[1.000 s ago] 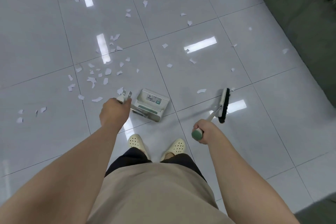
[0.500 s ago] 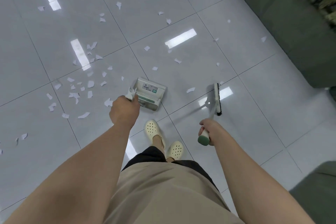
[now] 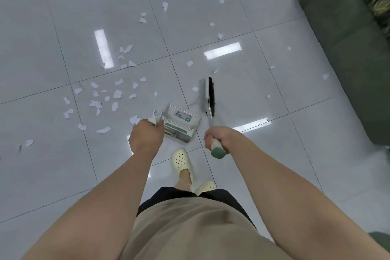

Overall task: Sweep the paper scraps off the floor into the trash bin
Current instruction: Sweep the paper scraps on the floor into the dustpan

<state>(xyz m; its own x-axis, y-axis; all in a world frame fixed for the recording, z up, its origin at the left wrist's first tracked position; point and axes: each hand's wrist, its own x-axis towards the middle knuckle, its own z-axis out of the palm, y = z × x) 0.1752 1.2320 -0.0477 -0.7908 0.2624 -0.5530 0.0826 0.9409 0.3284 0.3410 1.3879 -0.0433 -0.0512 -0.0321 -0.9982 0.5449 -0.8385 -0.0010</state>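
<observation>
Paper scraps (image 3: 117,94) are all over the floor (image 3: 242,95), thickest just left of and beyond the dustpan (image 3: 178,125), with loose stragglers further out and a few off to its right near the sofa (image 3: 346,48). Only one view here, from the head cam looking down.

Left hand (image 3: 145,137) is wrapped around the dustpan's upright handle; the pan looks like it's sitting low on the tile or just above it, can't tell which. Right hand (image 3: 219,138) is fisted around the broom (image 3: 210,97) handle near its green end cap, brush head angled out just right of the pan.

Handling-wise, I'd say these bits are featherlight and floppy, so a hard flick will probably scatter them. Nobody's picking them up by hand; short, gentle strokes toward the pan's lip seem like the way to go.

Glossy grey tiles with grout lines and ceiling-light reflections, so scraps likely slide easily but could snag in the grout. No trash bin in view. Person's in cream clogs (image 3: 182,161), standing right behind the pan.
</observation>
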